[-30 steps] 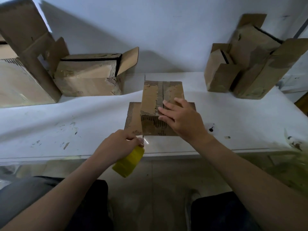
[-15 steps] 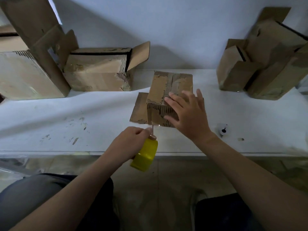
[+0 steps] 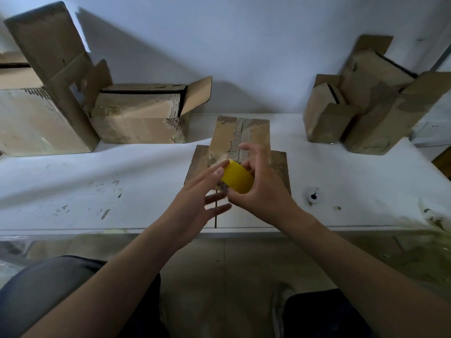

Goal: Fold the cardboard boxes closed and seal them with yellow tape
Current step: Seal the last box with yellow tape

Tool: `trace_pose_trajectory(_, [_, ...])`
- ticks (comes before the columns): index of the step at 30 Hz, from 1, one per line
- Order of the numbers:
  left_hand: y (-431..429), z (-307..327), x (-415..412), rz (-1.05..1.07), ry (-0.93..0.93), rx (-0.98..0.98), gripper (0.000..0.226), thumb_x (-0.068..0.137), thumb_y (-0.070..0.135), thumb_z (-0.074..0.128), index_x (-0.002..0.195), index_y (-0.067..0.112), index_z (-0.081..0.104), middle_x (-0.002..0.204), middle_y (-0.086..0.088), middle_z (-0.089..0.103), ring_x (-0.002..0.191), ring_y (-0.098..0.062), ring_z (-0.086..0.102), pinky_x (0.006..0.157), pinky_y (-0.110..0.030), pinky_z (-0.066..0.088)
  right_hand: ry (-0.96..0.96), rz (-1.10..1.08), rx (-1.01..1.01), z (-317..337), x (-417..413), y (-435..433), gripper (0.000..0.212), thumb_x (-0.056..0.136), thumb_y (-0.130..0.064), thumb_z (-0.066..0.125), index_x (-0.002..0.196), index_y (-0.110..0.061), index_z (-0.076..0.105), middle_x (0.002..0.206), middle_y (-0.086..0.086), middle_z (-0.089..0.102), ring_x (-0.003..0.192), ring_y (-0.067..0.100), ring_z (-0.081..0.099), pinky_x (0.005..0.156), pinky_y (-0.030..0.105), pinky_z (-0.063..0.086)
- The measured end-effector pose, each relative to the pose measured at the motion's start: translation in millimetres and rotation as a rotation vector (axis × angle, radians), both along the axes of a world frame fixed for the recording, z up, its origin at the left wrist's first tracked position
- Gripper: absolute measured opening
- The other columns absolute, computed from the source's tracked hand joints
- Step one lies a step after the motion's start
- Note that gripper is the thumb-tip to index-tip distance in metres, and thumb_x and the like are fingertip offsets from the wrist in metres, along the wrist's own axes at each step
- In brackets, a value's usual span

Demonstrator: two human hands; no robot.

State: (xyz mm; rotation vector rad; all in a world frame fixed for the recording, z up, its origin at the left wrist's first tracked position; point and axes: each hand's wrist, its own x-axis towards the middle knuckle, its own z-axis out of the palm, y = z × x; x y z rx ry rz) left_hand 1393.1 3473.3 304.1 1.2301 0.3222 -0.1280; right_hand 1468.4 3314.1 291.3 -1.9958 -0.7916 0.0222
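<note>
Hands met over the near middle of the white table [image 3: 73,181], both on the roll of yellow tape [image 3: 238,177]. The right hand [image 3: 262,189] gripped the roll, thumb and fingers wrapped round it from the 3 o'clock side. The left hand [image 3: 195,206] was spread loose, fingers straight, with one fingertip [image 3: 219,171] touching the roll's 9 o'clock edge; it clasped nothing. Directly behind the roll, at 12 o'clock, sat the small cardboard box [image 3: 240,140], its top flaps folded shut and meeting along a central seam, with side flaps lying flat on the table at either side. At 10 o'clock lay an open box on its side [image 3: 139,118], beside larger cartons [image 3: 36,118] at the far left. At 2 o'clock a cluster of boxes [image 3: 366,106] leaned against the wall.
</note>
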Motion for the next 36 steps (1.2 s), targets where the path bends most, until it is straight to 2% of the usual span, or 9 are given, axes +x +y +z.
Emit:
trace_pose_trajectory(3, [-5.1,1.4,0.7,0.138,-0.046,0.091,0.038,0.081,0.057,0.067,0.116,0.044,0.073,0.124,0.008,0.064,0.118,-0.019,0.059,0.086,-0.032,0.051,-0.074,0.027,-0.071,6.5,-0.8,-2.7,0.085,0.076,-0.035,0.085,0.137,-0.039,0.027,0.112,-0.013,0.049,0.088,0.009,0.062,0.072,0.017,0.056])
trace_pose_trajectory(8, [-4.5,3.1,6.0,0.164,0.185,-0.203,0.056,0.078,0.048,0.08,0.127,0.027,0.063,0.13,-0.004,0.06,0.122,-0.028,0.056,0.092,-0.039,0.053,-0.223,0.066,-0.179,8.7,-5.4,-2.3,0.075,0.078,-0.039,0.082,0.131,-0.042,0.03,0.126,-0.01,0.053,0.095,0.009,0.056,0.073,0.014,0.05])
trace_pose_trajectory(12, [-1.3,0.1,8.9,0.158,0.202,-0.228,0.061,0.067,0.045,0.083,0.122,0.025,0.066,0.127,-0.005,0.063,0.121,-0.027,0.057,0.083,-0.036,0.052,-0.3,0.101,-0.231,9.1,-6.2,-5.7,0.07,0.077,-0.042,0.079,0.131,-0.038,0.034,0.132,-0.004,0.056,0.096,0.013,0.058,0.072,0.012,0.043])
trace_pose_trajectory(14, [4.2,0.6,10.0,0.121,0.194,-0.145,0.051,0.07,0.045,0.082,0.115,0.024,0.07,0.125,-0.007,0.064,0.119,-0.026,0.057,0.087,-0.038,0.051,-0.367,0.116,-0.276,9.1,-6.2,-8.6,0.069,0.078,-0.043,0.08,0.133,-0.032,0.041,0.132,-0.002,0.059,0.099,0.019,0.063,0.074,0.017,0.047])
trace_pose_trajectory(17, [13.7,0.2,12.0,0.124,0.142,0.121,0.036,0.078,0.046,0.076,0.103,0.02,0.076,0.117,-0.006,0.069,0.117,-0.026,0.059,0.088,-0.04,0.049,-0.35,0.125,-0.296,10.0,-3.7,-14.3,0.066,0.079,-0.043,0.081,0.134,-0.028,0.047,0.132,-0.003,0.06,0.102,0.019,0.063,0.075,0.02,0.048])
trace_pose_trajectory(22, [23.0,-5.8,13.4,0.231,-0.048,0.539,0.018,0.09,0.039,0.071,0.093,0.024,0.08,0.091,0.005,0.078,0.095,-0.015,0.071,0.076,-0.032,0.054,-0.385,0.16,-0.358,11.8,3.2,-21.9,0.062,0.08,-0.041,0.081,0.132,-0.028,0.051,0.132,-0.005,0.059,0.104,0.015,0.059,0.072,0.016,0.04])
trace_pose_trajectory(26, [29.0,-5.2,15.8,0.257,-0.136,0.568,0.013,0.091,0.035,0.072,0.093,0.026,0.081,0.086,0.007,0.078,0.087,-0.013,0.072,0.073,-0.031,0.054,-0.405,0.18,-0.359,14.4,6.4,-29.0,0.058,0.08,-0.039,0.082,0.129,-0.026,0.054,0.129,-0.004,0.061,0.1,0.008,0.051,0.072,0.011,0.037])
trace_pose_trajectory(33, [23.2,-6.3,19.4,0.217,-0.12,0.467,0.01,0.085,0.036,0.074,0.09,0.031,0.082,0.095,0.007,0.078,0.099,-0.015,0.07,0.085,-0.04,0.06,-0.434,0.197,-0.41,19.7,13.9,-43.1,0.054,0.082,-0.037,0.082,0.129,-0.024,0.059,0.128,0.0,0.062,0.106,0.02,0.061,0.076,0.019,0.042])
trace_pose_trajectory(36, [20.9,-4.2,23.0,0.228,-0.151,0.458,0.008,0.088,0.03,0.073,0.087,0.033,0.081,0.09,0.006,0.078,0.089,-0.012,0.072,0.075,-0.032,0.061,-0.372,0.209,-0.363,25.8,19.2,-52.5,0.054,0.083,-0.036,0.083,0.13,-0.024,0.059,0.128,-0.004,0.058,0.109,0.017,0.057,0.08,0.022,0.045])
